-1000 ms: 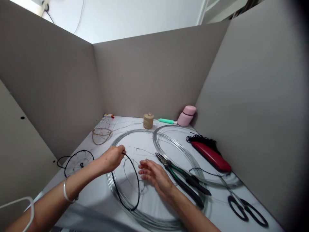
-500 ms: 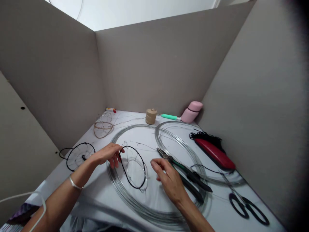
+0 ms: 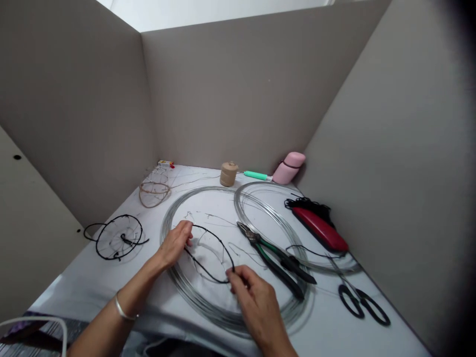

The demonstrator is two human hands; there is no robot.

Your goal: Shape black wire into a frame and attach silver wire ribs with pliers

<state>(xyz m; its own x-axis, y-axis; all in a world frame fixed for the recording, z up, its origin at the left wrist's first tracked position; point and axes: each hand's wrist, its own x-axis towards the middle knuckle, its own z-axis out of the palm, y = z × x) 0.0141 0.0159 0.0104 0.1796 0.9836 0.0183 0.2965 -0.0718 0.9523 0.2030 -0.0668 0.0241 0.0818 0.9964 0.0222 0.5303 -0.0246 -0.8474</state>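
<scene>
Between my two hands is a wire frame (image 3: 219,241) with a black cord-wrapped ring and thin bare wires. My left hand (image 3: 177,244) is closed on the ring's left side, its fingertips partly hidden behind the rim. At the lower right of the ring, my right hand (image 3: 256,302) pinches the black rim between thumb and fingers. The frame is tilted above a large coil of silvery wire (image 3: 178,282) lying on the white table. Pliers with green and black handles (image 3: 273,263) rest just beyond my right hand, across the coil.
A second wire coil (image 3: 241,198) lies behind. Scissors (image 3: 362,302), a red case (image 3: 320,230) and black cord are at right. Twine spool (image 3: 228,174), green-handled tool (image 3: 256,175) and pink bottle (image 3: 289,168) stand at back. Left are a black ring frame (image 3: 119,238) and brown one (image 3: 154,193).
My right hand has moved onto the ring's rim and grips it. The ring has turned flatter, and my left hand has shifted around its left side. The camera view has shifted slightly.
</scene>
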